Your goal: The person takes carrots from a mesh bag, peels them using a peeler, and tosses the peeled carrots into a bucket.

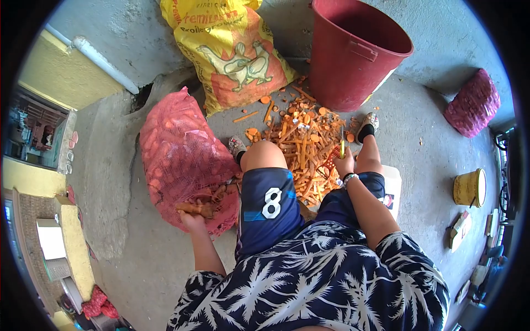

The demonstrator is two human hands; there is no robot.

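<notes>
My left hand (191,222) is closed on a brownish-orange carrot (194,209) at the open mouth of a red mesh sack (178,144). More unpeeled carrots lie inside the mouth, and the sack bulges with them. Over by my right knee, my right hand (345,164) grips a knife (342,148) with a yellow-green handle, blade pointing away from me. Beneath and beside it, a heap of cut carrot pieces (302,148) spreads on the floor between my legs. A red perforated item (331,158), partly hidden, sits beside that hand.
A yellow printed feed sack (237,60) and a tall red bin (345,69) stand behind the heap against the wall. To the right are a purple-red mesh sack (473,103) and a yellow bucket (469,188). A white container (392,185) is beside my right thigh.
</notes>
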